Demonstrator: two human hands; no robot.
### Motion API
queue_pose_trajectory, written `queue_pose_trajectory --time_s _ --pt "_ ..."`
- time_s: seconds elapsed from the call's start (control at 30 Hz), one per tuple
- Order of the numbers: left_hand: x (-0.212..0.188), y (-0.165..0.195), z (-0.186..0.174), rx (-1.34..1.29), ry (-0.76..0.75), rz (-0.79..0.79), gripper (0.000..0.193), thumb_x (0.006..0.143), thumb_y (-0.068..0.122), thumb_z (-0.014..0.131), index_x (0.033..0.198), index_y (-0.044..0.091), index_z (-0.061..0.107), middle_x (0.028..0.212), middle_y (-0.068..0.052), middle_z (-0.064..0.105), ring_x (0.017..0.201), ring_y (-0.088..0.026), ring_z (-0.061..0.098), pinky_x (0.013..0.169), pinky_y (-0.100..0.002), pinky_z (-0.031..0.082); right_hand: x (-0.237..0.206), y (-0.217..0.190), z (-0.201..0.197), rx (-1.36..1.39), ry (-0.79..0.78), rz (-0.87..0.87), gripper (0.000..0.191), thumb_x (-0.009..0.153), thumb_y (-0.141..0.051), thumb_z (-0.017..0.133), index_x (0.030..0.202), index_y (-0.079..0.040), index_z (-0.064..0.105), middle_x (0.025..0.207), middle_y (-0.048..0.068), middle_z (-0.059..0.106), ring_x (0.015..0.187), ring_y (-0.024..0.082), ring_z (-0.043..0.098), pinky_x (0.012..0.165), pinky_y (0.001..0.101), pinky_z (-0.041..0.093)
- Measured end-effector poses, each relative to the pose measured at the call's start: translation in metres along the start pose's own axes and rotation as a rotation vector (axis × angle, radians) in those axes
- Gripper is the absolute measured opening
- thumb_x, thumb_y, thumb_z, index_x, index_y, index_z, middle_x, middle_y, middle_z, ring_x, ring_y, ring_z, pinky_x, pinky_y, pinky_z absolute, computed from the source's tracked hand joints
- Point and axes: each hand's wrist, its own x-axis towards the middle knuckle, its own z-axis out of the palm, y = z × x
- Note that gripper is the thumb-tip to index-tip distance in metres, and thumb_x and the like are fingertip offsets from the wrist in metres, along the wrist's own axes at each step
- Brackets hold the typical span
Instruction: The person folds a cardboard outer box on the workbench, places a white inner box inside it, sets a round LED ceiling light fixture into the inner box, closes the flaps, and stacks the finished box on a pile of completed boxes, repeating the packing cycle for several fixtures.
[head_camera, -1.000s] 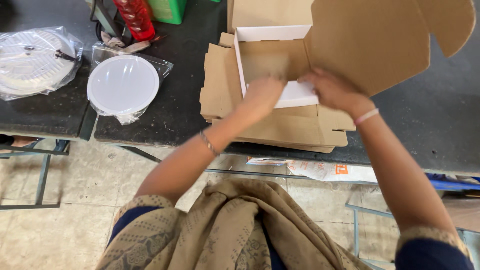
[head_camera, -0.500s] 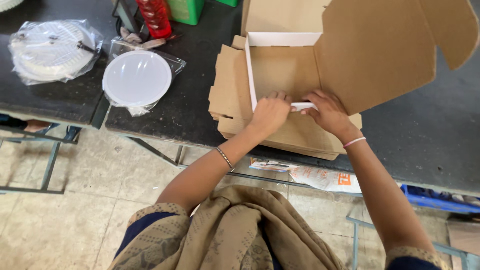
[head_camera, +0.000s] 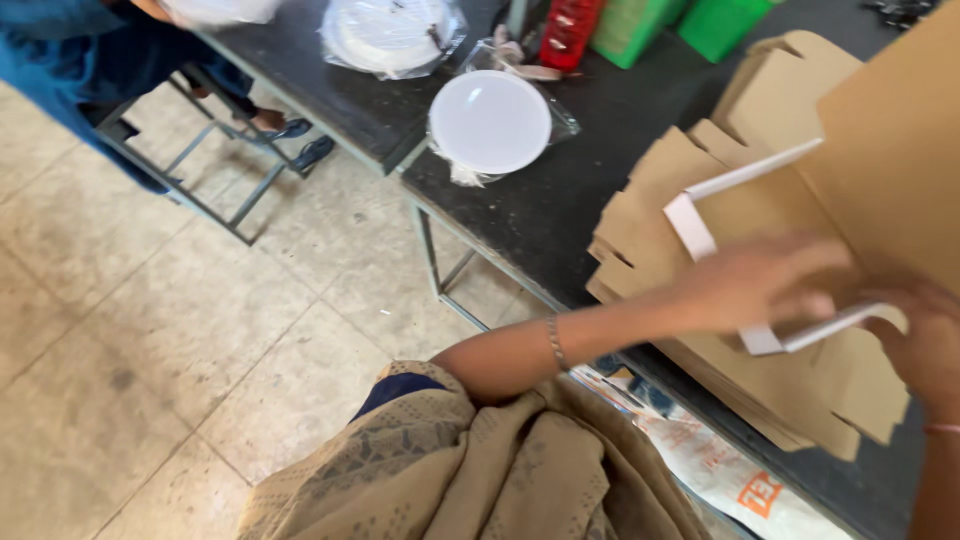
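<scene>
Pretty blurry shot, but here goes. Left hand (head_camera: 760, 285) stretched out flat over the near wall of a half-folded cardboard box (head_camera: 800, 230), fingers extended and pressing down on the white-edged flap (head_camera: 800, 335), so no closed grip there, just an open palm on the card. Right hand (head_camera: 925, 345) down at the right edge, touching the same white strip near its end, fingers curled a bit; can't tell whether that grip is actually pinching the flap or only resting against it, too smeared and half cut off. Thin bangle (head_camera: 556, 343) on the left wrist. Box sitting on a stack of flat cardboard blanks (head_camera: 850, 390), near the front edge of the dark tabletop (head_camera: 540, 215), with its big brown lid panel (head_camera: 900, 150) standing up on the right. Further left on the same tabletop, well apart from the box: a round white disc in clear plastic wrap (head_camera: 490, 122), and behind it another wrapped round one (head_camera: 385, 30). Red item (head_camera: 570, 28) and green containers (head_camera: 680, 25) along the far side. Printed plastic bag (head_camera: 720, 470) hanging just below the tabletop edge. Beige patterned shawl (head_camera: 480, 470) at the bottom, tiled floor (head_camera: 150, 330) on the left, and somebody else in blue clothing (head_camera: 70, 60) up in the top left corner.
</scene>
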Motion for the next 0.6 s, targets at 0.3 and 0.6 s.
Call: queue_pose_trajectory --time_s 0.3,0.6 --pt "-0.114 -0.205 -0.269 0.781 0.899 -1.203 0.093 0.068 0.062 0.088 0.128 0.002 0.051 0.125 -0.019 0.056 0.114 -0.04 0.058 0.094 -0.052 0.048 -0.019 -0.056 0.0 0.027 0.274 0.159 0.019 0.102 0.001 0.071 0.12 -0.004 0.065 0.133 0.018 0.061 0.125 0.033 0.057 0.111 0.0401 0.047" --pt "-0.082 -0.24 -0.274 -0.331 0.975 -0.976 0.053 0.073 0.001 0.081 0.104 0.009 0.039 0.092 -0.006 0.054 0.074 -0.024 0.052 0.061 -0.042 0.042 0.003 -0.204 -0.062 0.078 0.244 0.302 0.022 0.097 -0.022 0.077 0.112 -0.006 0.071 0.116 0.014 0.072 0.11 0.035 0.066 0.099 0.0472 0.051"
